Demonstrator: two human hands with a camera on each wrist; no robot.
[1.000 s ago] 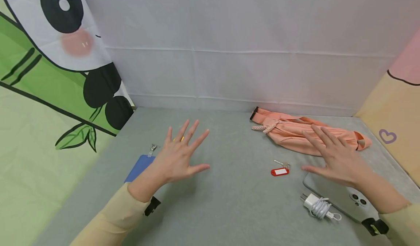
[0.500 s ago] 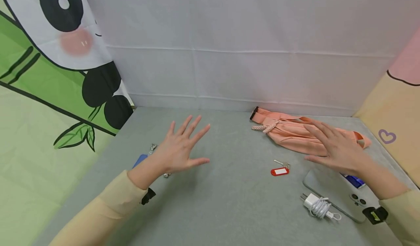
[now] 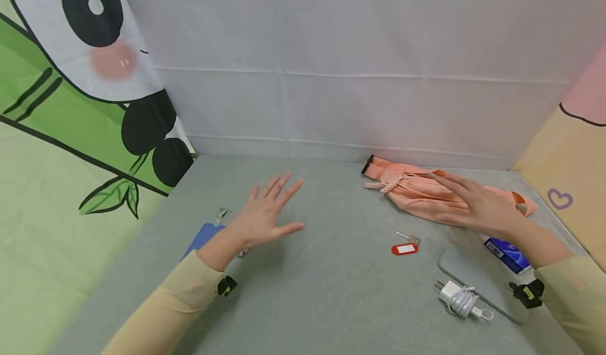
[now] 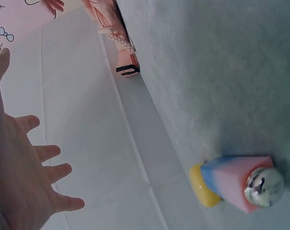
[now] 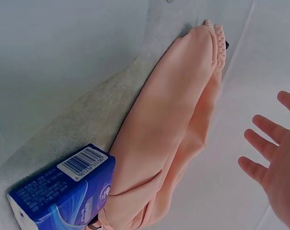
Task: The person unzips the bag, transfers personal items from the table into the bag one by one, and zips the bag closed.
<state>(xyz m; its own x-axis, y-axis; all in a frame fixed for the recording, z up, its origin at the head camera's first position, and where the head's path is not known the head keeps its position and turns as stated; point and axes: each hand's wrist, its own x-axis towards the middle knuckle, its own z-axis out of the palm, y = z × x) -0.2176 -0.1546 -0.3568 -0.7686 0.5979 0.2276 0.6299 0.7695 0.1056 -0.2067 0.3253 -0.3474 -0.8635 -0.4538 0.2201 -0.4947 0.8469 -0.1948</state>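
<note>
Half a second on, the right hand (image 3: 485,208) has moved a little forward over the peach bag (image 3: 416,200), so I now see more of the blue packet (image 3: 506,254) under its wrist, while the left hand (image 3: 260,218) has barely shifted. Through the left wrist camera I get straight, widely spread fingers (image 4: 57,171) with nothing in their hold; the right hand's fingers (image 5: 262,143) are also extended and parted, holding nothing, and look apart from the bag in that wrist's view. The bag lies at the far right of the grey table (image 3: 341,271), its black-ended strap towards the left. Just on my side of it are a key (image 3: 402,235) and its red tag (image 3: 405,249); farther right, a white charger (image 3: 460,298) with wound cable sits at the edge of a pale phone (image 3: 473,271). Beyond the left wrist I make out a blue card holder (image 3: 204,239), partly covered by the forearm. My left wrist feed adds a pink-and-blue object (image 4: 231,179) beside a yellow one (image 4: 202,186).
</note>
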